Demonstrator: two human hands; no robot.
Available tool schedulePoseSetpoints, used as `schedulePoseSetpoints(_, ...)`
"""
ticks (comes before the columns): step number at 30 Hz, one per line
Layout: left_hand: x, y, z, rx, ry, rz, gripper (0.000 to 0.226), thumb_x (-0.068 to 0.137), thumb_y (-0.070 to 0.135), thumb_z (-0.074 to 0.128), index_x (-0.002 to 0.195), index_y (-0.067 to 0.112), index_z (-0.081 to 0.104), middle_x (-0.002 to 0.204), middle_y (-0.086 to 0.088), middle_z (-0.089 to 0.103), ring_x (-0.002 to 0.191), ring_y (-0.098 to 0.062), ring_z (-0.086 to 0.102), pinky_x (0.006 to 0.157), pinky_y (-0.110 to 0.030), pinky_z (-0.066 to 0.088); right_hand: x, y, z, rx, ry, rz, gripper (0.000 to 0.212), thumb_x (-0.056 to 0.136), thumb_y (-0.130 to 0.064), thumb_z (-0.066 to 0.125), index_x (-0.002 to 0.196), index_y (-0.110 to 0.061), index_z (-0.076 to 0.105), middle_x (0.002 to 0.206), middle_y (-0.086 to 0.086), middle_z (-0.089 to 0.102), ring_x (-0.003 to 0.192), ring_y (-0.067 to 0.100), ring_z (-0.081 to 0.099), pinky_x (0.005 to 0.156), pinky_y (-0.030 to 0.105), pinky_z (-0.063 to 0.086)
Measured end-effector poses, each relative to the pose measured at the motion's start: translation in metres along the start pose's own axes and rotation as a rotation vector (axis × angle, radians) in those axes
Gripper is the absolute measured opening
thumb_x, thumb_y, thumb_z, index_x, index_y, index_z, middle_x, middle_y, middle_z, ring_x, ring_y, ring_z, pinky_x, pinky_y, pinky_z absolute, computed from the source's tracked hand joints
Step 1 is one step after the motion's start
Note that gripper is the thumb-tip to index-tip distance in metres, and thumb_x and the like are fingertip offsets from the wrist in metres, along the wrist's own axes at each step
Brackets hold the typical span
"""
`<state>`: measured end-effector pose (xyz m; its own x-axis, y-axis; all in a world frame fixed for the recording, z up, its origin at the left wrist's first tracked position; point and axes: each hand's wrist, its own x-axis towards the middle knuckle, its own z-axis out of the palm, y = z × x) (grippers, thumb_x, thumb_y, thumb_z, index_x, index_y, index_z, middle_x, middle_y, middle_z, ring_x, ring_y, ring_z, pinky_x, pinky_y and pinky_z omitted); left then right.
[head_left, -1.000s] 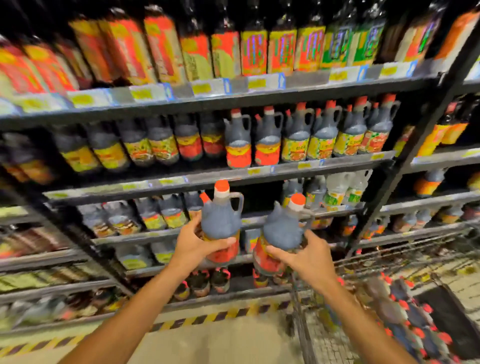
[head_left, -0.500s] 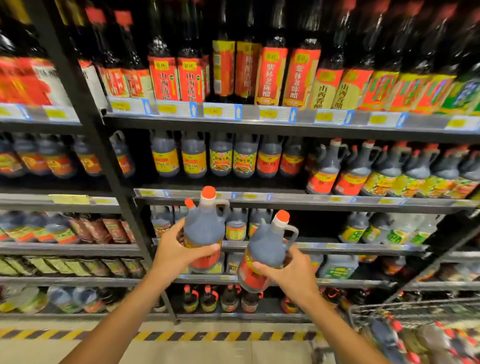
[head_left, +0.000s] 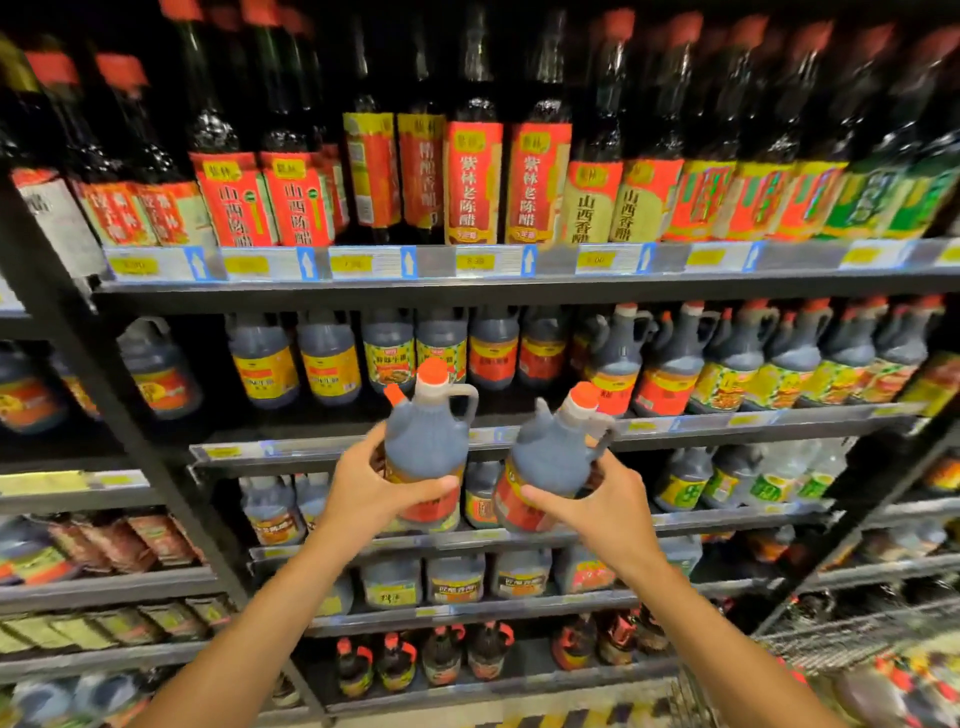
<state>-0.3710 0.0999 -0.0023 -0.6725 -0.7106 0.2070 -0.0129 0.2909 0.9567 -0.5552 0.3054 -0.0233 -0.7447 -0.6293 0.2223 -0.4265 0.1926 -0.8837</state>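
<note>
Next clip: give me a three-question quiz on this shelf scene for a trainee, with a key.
1. True or false: the left hand and the right hand each grip one dark jug with an orange cap.
2. Which jug leans, with its cap toward the right? A: the left hand's jug. B: the right hand's jug. C: neither.
3. Fill in: the tall bottles with red labels stand on the ____ shelf in view.
Key: 1 true; 2 B; 3 top.
</note>
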Motion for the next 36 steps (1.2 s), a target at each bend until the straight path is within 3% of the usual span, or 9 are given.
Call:
schedulePoseSetpoints(4, 0.032, 0.009, 0.020, 0.007, 0.011, 0.051, 0.088, 0.048, 0.048, 0.097, 0.126, 0.040, 0.059, 0.121, 0.018, 0.068, 0.113, 0.003, 0.063, 0.088, -0.022, 0.055, 0.037, 0.002, -0.019, 0.027, 0.076, -0.032, 0.072, 0.061, -0.058, 0.090, 0.121, -0.028, 0.063, 0.113, -0.019, 0.070, 0.104, -0.004, 0.066, 0.087, 0.031, 0.059)
schedulePoseSetpoints(8, 0.055, 0.010, 0.034, 0.025, 0.035, 0.071, 0.085, 0.050, 0.045, 0.097, 0.127, 0.035, 0.061, 0.122, 0.014, 0.069, 0.113, 0.000, 0.064, 0.089, -0.022, 0.056, 0.068, 0.005, -0.030, 0.071, 0.119, -0.083, 0.068, 0.059, -0.053, 0.090, 0.117, -0.037, 0.059, 0.113, -0.022, 0.067, 0.104, -0.009, 0.063, 0.085, 0.021, 0.057)
schedulePoseSetpoints(11, 0.063, 0.008, 0.040, 0.055, 0.078, 0.111, 0.085, 0.054, 0.035, 0.095, 0.132, 0.025, 0.060, 0.123, 0.012, 0.069, 0.113, -0.002, 0.064, 0.088, -0.020, 0.056, 0.089, 0.011, -0.030, 0.042, 0.147, -0.137, 0.072, 0.059, -0.052, 0.092, 0.119, -0.027, 0.061, 0.112, -0.018, 0.069, 0.106, -0.002, 0.064, 0.084, 0.019, 0.055)
schedulePoseSetpoints(14, 0.070, 0.007, 0.041, 0.060, 0.098, 0.131, 0.082, 0.055, 0.032, 0.093, 0.130, 0.024, 0.061, 0.122, 0.011, 0.069, 0.112, -0.002, 0.065, 0.084, -0.015, 0.055, 0.105, 0.015, -0.026, 0.020, 0.126, -0.193, 0.074, 0.063, -0.050, 0.091, 0.123, -0.018, 0.063, 0.111, -0.024, 0.067, 0.108, -0.008, 0.062, 0.085, 0.012, 0.053)
schedulePoseSetpoints(20, 0.085, 0.012, 0.034, 0.054, 0.082, 0.165, 0.079, 0.053, 0.038, 0.098, 0.123, 0.032, 0.063, 0.117, 0.014, 0.071, 0.110, -0.003, 0.066, 0.085, -0.019, 0.057, 0.136, 0.027, -0.009, 0.008, 0.075, -0.166, 0.074, 0.064, -0.057, 0.089, 0.127, -0.033, 0.059, 0.118, -0.020, 0.068, 0.113, 0.000, 0.064, 0.088, 0.031, 0.059)
schedulePoseSetpoints(25, 0.093, 0.011, 0.030, 0.064, 0.067, 0.170, 0.080, 0.052, 0.039, 0.099, 0.123, 0.037, 0.062, 0.117, 0.019, 0.070, 0.111, 0.000, 0.065, 0.082, -0.016, 0.055, 0.145, 0.030, -0.003, -0.044, 0.076, -0.135, 0.072, 0.064, -0.051, 0.091, 0.125, -0.040, 0.055, 0.117, -0.024, 0.065, 0.108, -0.004, 0.061, 0.084, 0.021, 0.053)
schedulePoseSetpoints(32, 0.103, 0.003, 0.032, 0.044, 0.047, 0.152, 0.086, 0.049, 0.050, 0.093, 0.127, 0.032, 0.062, 0.120, 0.017, 0.070, 0.113, -0.002, 0.064, 0.086, -0.022, 0.056, 0.159, 0.039, 0.001, -0.038, 0.022, -0.032, 0.083, 0.062, -0.053, 0.091, 0.132, -0.031, 0.053, 0.122, -0.012, 0.067, 0.111, 0.008, 0.063, 0.091, 0.029, 0.056)
schedulePoseSetpoints(36, 0.105, 0.001, 0.036, 0.026, 0.038, 0.143, 0.084, 0.048, 0.048, 0.095, 0.123, 0.037, 0.061, 0.118, 0.020, 0.070, 0.112, 0.000, 0.064, 0.084, -0.016, 0.055, 0.167, 0.041, 0.002, -0.072, -0.005, 0.030, 0.081, 0.057, -0.062, 0.087, 0.119, -0.021, 0.055, 0.116, -0.006, 0.068, 0.106, 0.013, 0.065, 0.085, 0.037, 0.059)
